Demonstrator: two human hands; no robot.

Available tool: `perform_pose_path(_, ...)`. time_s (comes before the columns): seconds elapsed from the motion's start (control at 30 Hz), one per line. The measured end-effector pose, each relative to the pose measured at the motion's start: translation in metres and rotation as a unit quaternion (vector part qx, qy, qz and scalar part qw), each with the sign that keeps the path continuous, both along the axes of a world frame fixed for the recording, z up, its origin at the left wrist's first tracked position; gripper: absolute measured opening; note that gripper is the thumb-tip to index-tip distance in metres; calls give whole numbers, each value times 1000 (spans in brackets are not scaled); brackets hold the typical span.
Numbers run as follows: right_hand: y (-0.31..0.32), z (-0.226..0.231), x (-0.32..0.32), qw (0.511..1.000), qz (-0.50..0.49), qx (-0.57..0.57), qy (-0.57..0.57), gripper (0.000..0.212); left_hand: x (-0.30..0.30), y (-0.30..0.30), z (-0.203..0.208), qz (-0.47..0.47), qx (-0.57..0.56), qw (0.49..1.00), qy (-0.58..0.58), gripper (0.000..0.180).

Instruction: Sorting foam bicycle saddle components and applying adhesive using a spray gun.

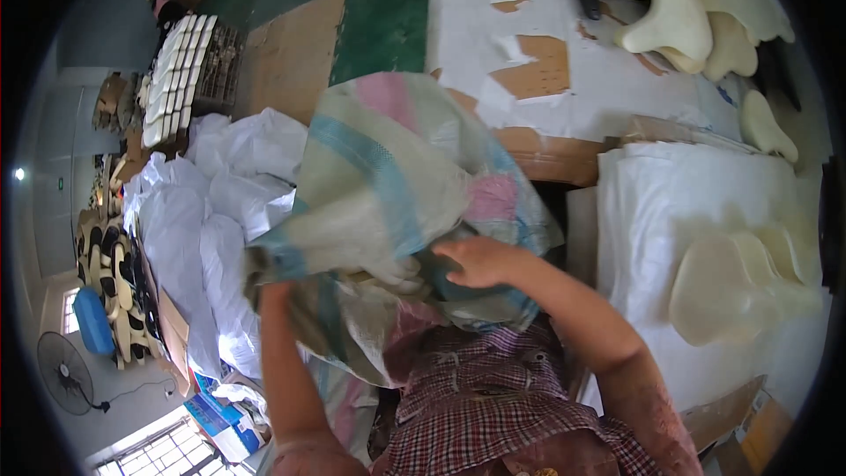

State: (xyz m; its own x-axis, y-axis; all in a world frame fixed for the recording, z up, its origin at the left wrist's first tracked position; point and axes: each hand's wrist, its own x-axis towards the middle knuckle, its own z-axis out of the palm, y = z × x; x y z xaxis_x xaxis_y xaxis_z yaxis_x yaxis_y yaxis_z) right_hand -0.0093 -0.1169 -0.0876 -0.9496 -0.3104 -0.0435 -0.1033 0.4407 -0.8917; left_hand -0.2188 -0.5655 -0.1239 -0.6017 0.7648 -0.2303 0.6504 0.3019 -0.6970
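A large woven sack [397,159], pale with blue and pink stripes, is spread in front of me, its mouth gaping toward my body. On the left its rim is bunched up at my left hand [275,291]; the fingers are wrapped in the folds and mostly hidden. My right hand [480,261] is at the sack's mouth, with fingers and thumb apart and nothing visible between them. Cream-coloured pieces [397,275] show dimly inside the sack, just left of the right hand; their full shape is hidden.
At right, cream saddle-shaped pieces [731,286] rest on a stack of white sheeting [643,211]. More such pieces [674,26] lie on the white-covered table [617,88] at far right. White plastic bags [176,238] crowd the left, below stacked white trays [179,79]. A fan [66,375] stands lower left.
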Motion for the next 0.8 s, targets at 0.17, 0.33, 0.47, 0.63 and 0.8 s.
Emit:
perform_pose_path(0.17, -58, -6, -148, 996, -89, -11, -12, 37, -55, -111, 117, 349, 188, 914, -90, 33)
perform_pose_path(0.33, -125, -64, -155, 972, -17, 175, -155, 26, 3, 5, 80, 179, 136, 974, -32, 14)
perform_pose_path(0.47, -175, -119, -99, 927, -285, 181, -164, 26, 33, 120, 66, 244, 438, 784, -366, 16)
perform_pose_path(0.63, -163, -103, -223, 599, -537, 259, -535, 31, 21, 162, 15, 101, 213, 911, -339, 28)
perform_pose_path(0.8, -46, -91, -236, 14, -637, 187, -748, 37, -35, 166, 29, 98, 307, 816, -479, 30)
